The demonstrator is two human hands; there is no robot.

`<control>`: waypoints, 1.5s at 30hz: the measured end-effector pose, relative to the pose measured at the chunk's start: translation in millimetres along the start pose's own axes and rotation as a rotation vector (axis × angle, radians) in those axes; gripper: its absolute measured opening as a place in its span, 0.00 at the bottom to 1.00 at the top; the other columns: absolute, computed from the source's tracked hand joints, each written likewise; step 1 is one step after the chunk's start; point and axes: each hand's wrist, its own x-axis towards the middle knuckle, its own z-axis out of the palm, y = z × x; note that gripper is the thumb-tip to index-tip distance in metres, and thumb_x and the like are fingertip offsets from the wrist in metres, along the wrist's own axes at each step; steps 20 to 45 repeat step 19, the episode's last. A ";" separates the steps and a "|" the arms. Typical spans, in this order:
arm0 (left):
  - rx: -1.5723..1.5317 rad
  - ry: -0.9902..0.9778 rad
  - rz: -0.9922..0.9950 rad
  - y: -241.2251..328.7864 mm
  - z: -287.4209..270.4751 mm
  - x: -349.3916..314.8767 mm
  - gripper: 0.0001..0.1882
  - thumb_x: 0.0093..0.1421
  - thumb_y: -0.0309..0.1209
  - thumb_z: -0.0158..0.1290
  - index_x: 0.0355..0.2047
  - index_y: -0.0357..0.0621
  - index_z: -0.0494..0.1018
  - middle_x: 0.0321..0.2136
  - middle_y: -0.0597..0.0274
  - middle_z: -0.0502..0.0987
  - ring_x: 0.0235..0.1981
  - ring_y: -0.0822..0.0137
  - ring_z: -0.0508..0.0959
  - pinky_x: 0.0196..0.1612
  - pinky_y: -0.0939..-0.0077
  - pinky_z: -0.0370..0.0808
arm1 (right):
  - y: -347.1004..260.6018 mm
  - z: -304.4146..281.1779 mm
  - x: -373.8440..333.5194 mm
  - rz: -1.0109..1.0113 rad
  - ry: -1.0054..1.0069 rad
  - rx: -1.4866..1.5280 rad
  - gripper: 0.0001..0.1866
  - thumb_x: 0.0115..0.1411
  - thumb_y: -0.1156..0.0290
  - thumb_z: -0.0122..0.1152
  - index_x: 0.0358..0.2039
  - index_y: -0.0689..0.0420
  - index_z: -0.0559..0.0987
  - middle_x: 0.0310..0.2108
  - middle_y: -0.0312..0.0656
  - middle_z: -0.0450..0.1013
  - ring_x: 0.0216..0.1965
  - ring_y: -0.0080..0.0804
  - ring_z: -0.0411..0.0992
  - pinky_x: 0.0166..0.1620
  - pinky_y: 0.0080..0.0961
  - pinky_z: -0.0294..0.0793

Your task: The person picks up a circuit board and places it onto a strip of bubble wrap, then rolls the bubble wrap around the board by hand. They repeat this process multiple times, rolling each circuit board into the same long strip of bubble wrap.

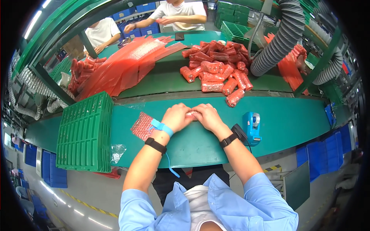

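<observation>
Both hands meet over the green work table (185, 150). My left hand (176, 117) and my right hand (209, 116) are closed, thumbs close together, around a small roll of reddish bubble wrap (192, 113). Fingers cover most of the roll, and whatever may be inside cannot be made out. A light-blue strap (163, 127) with a hanging cord circles my left wrist. Beside that wrist, a flat red bubble-wrap piece (142, 125) lies on the table. To the right of my right forearm stands a blue tape dispenser (252, 130) with a small dark object (239, 133) against it.
A stack of green crates (83, 134) stands at the left. Beyond the table, several red wrapped rolls (217, 63) are heaped beside loose red bubble-wrap sheets (131, 63). A grey flexible duct (279, 42) hangs at the right. Two people in white shirts (185, 17) are across the bench.
</observation>
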 end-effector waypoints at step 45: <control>-1.163 -0.444 -0.155 57.2 -48.2 -66.4 0.40 0.75 0.59 0.61 0.71 0.37 0.73 0.65 0.46 0.82 0.65 0.48 0.82 0.67 0.59 0.77 | -90.8 -48.2 -42.3 0.060 -0.004 1.130 0.41 0.68 0.56 0.79 0.75 0.56 0.70 0.70 0.52 0.74 0.71 0.43 0.74 0.73 0.39 0.74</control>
